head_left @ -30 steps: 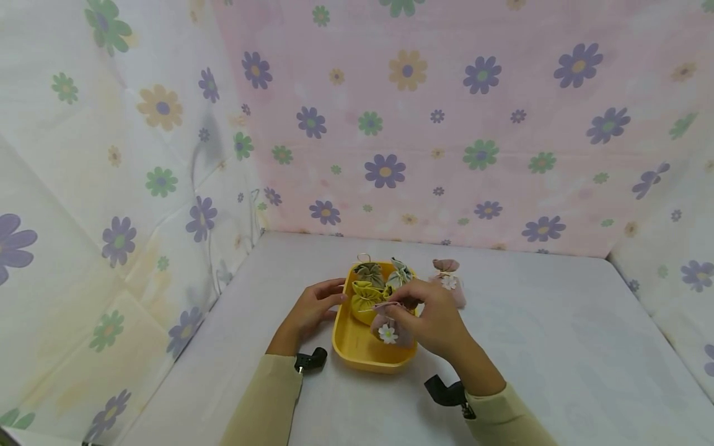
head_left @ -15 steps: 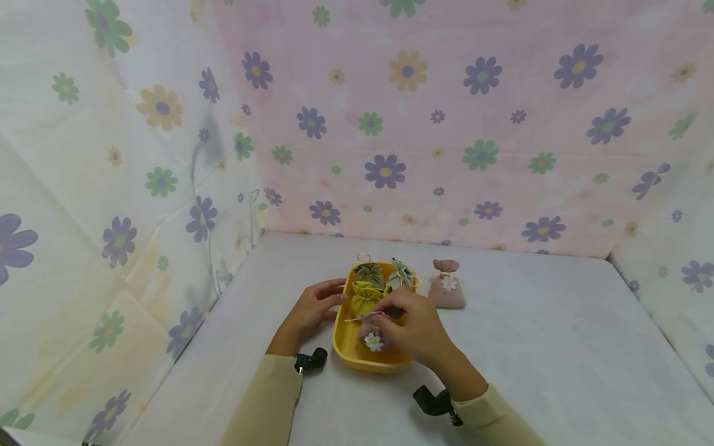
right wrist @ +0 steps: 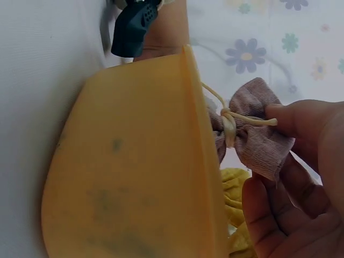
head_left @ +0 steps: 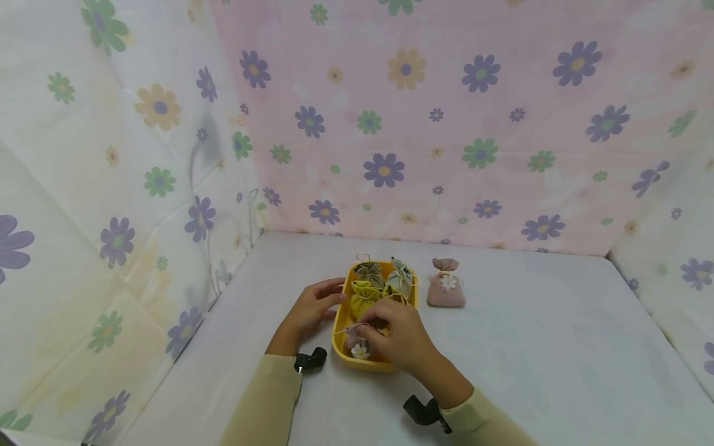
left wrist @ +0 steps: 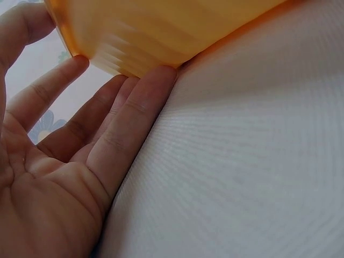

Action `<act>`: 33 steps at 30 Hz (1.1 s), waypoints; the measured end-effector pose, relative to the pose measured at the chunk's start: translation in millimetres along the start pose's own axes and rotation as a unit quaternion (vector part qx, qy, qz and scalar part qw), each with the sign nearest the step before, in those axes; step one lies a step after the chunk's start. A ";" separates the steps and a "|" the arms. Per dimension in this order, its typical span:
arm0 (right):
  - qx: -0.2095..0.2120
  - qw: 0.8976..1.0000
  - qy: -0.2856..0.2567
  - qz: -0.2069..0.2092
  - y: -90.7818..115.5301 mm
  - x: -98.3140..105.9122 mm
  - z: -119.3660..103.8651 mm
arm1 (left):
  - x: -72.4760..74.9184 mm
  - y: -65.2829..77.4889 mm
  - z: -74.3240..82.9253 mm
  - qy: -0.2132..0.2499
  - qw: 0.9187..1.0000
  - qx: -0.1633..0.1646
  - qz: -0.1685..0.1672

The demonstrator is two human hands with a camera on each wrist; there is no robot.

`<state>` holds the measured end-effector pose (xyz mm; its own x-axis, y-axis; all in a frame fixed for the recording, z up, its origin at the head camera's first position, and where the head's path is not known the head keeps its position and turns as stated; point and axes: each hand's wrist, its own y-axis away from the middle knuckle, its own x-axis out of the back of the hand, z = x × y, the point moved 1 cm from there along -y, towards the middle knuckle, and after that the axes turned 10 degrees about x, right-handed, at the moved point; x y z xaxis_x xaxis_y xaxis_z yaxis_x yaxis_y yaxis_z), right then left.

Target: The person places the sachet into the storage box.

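Observation:
My right hand [head_left: 398, 334] pinches the gathered top of a pink drawstring pouch [head_left: 359, 347] with a white flower, low in the near end of the yellow tray [head_left: 337, 337]. The right wrist view shows thumb and fingers on the cloth of the pouch [right wrist: 262, 129], above its cream cord; the tray wall hides its body. My left hand [head_left: 313, 308] rests against the tray's left side, its loosely extended fingers [left wrist: 131, 118] touching the wall in the left wrist view. Behind the right hand are a yellow pouch [head_left: 365, 297], a dark green pouch [head_left: 368, 274] and a pale grey-green pouch [head_left: 400, 277].
Another pink pouch [head_left: 446, 288] with a white flower stands on the white table [head_left: 535, 334], right of the tray. Flower-printed cloth [head_left: 435, 136] hangs behind the table and at both sides. Part of another yellow pouch [head_left: 396, 293] shows beside the right hand.
My right hand has moved left and toward me, carrying the pink pouch lower into the tray's near end. The left hand stays at the tray's side.

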<state>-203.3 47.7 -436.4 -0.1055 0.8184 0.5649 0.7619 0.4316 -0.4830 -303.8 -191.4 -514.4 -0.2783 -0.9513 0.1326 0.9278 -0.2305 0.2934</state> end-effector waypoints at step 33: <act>0.016 0.999 0.022 0.027 -3.2 15.8 0.9 | 1.8 2.4 1.1 0.000 1.000 0.013 0.004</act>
<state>-208.0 59.6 -426.5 -0.0365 0.8234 0.5662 0.7452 0.3999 -0.5336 -302.3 -193.4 -512.4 -0.2707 -0.9530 0.1359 0.9235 -0.2173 0.3162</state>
